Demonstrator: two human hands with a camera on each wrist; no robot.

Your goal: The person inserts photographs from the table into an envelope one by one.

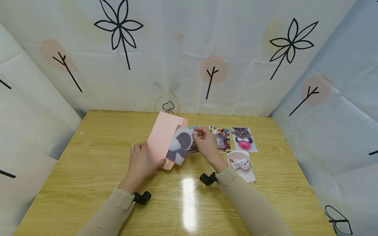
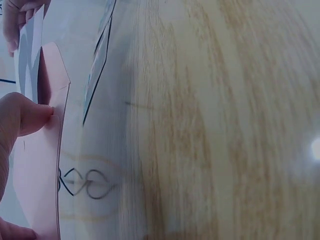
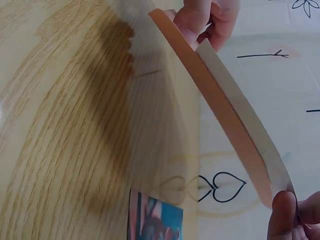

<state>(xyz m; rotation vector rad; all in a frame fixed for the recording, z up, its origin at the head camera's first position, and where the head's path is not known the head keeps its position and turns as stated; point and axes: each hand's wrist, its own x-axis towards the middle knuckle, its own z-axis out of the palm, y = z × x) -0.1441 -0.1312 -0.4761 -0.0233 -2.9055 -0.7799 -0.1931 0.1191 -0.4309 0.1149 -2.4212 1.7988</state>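
While gripping with the left hand (image 1: 141, 161) a pink envelope (image 1: 160, 136) held above the table (image 1: 94, 157), pinching a grey-and-white card (image 1: 184, 142), partly inside it, by a corner with the right hand (image 1: 208, 144); farther right, seeing on the table a picture of small animals (image 1: 240, 164) and, just beyond, a cat picture (image 1: 243, 137).

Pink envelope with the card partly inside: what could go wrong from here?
The card might crease, since the right hand pinches it near one corner. It could also snag on the opening of the pink envelope, held by the left hand, because part of it is inside. The right sleeve overlaps a small-animal picture in the head view, so it might nudge that.
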